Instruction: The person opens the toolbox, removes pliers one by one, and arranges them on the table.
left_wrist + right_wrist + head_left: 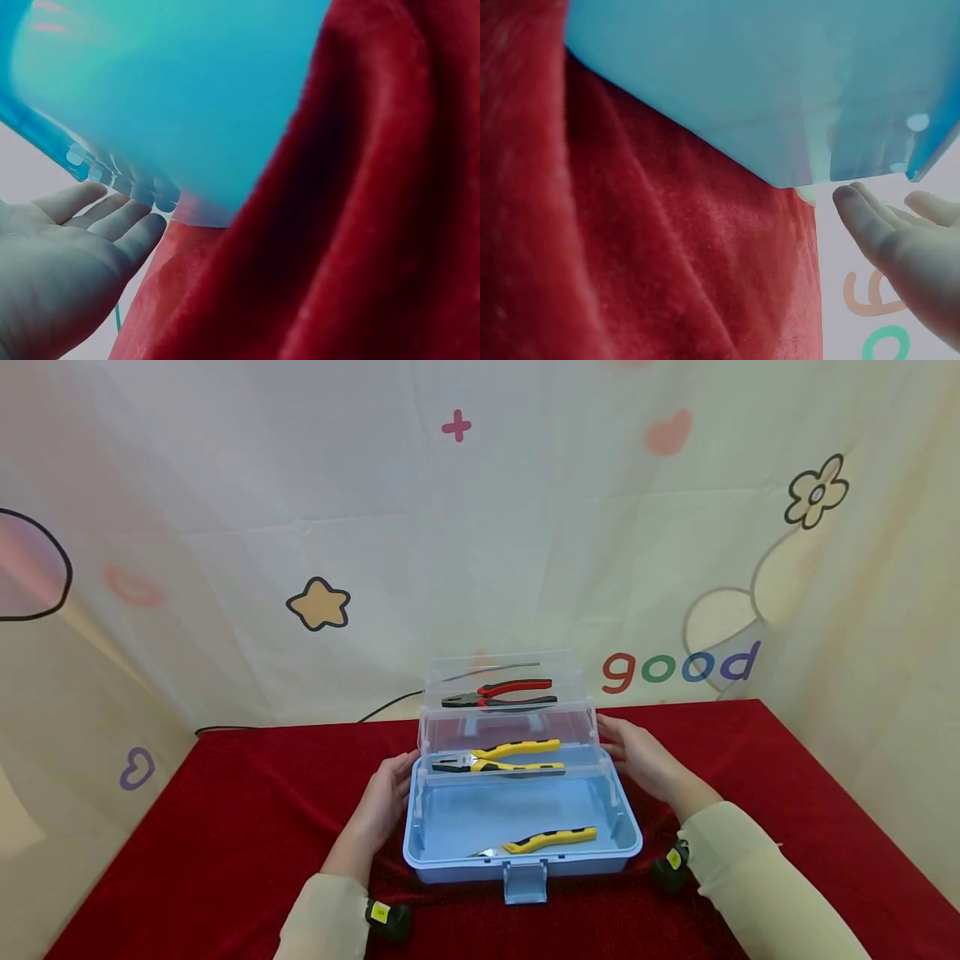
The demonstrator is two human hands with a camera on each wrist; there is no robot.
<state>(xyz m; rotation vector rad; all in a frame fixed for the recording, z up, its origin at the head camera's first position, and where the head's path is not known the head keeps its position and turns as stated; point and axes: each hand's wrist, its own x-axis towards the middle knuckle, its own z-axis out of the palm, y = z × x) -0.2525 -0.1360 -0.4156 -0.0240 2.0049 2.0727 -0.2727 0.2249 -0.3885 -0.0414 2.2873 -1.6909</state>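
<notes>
A light-blue toolbox point(450, 872) stands open at the middle of the table, its clear trays point(438, 714) fanned up in tiers toward the back. Red-and-black pliers point(517, 686) lie in the upper tray, yellow-and-black pliers point(525, 747) in the lower one. On the box floor by the front wall is another yellow-and-black handled tool point(551, 840), its lower part hidden. My left hand point(384, 795) is at the box's left side, fingertips right at the wall. Alongside the right rear corner is my right hand point(643, 758), its fingers point(866, 214) extended close to the blue wall.
Dark red velvet cloth point(247, 843) covers the table, with folds beside the box. Behind hangs a pale printed curtain point(487, 568). A thin black cable point(390, 702) runs along the back edge. The box's front latch point(525, 883) hangs down.
</notes>
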